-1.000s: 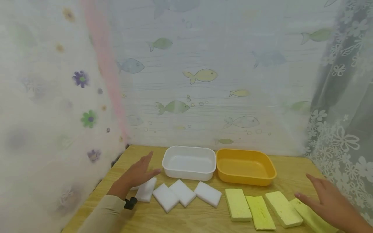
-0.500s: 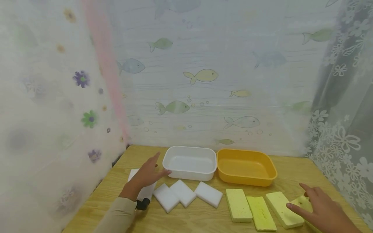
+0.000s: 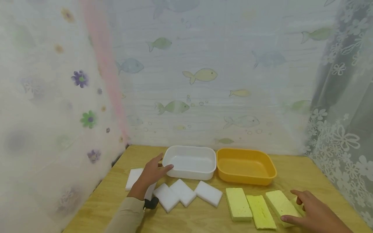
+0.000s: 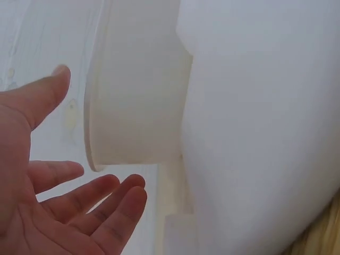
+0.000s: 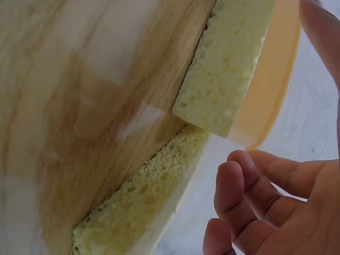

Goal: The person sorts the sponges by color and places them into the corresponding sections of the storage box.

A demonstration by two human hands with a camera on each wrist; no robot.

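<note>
My left hand [image 3: 151,174] hovers with spread fingers at the left end of a white plastic basin [image 3: 189,175]; a gap shows between hand and basin wall in the left wrist view. Beneath it lie white sponges, one [image 3: 133,178] at far left and another mostly hidden by the hand. My right hand [image 3: 314,212] is over the rightmost yellow sponges, thumb and fingers apart, holding nothing. A thick yellow sponge [image 3: 280,202] lies partly behind its thumb. Another one [image 5: 143,202] is largely covered by the hand in the head view.
An orange basin [image 3: 247,179] stands against the white one's right side. Flat white sponges [image 3: 166,198] lie before the white basin. A thick yellow sponge [image 3: 239,205] and a thin one [image 3: 260,212] lie at front right. Fish-printed curtain [image 3: 198,129] hangs behind the table.
The left hand has moved right, toward the white basin, uncovering the far-left white sponge. The right hand has moved left and down over the yellow sponges. Basins and sponges have stayed put.
</note>
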